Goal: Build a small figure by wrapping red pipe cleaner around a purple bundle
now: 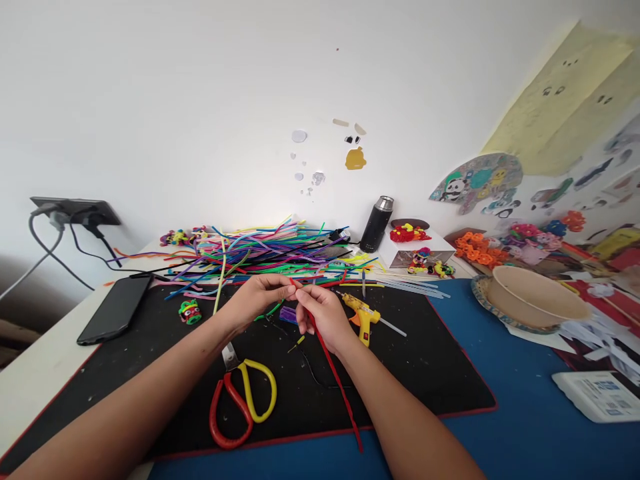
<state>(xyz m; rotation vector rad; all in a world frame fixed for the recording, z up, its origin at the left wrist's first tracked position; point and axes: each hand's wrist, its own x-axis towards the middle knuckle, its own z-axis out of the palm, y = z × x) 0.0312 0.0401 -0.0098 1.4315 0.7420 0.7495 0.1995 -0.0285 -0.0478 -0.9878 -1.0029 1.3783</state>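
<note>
1. Nearest me, the red-and-yellow-handled scissors (243, 400) lie on the black work mat (425, 373), just this side of my hands so they're an easy grab.
2. My left hand (260, 297) and right hand (323, 317) both pinch the top of the long red fuzzy pipe cleaner (334, 377); its tail trails back toward me.
3. Yellow glue gun (363, 315) sits right of my hands, nozzle pointed away from them.
4. Beyond my hands, the heap of multicoloured pipe cleaners (270, 250).

Long fuzzy red pipe cleaner (334, 373), scissors with one red and one yellow handle loop (243, 400), yellow plastic glue gun (363, 317), flat black work mat edged in red (430, 360), blue tabletop (525, 427), many-coloured heap of pipe cleaners (270, 250), black slab phone (116, 308), black flask with silver cap (377, 223), plain white wall (200, 87)
</note>
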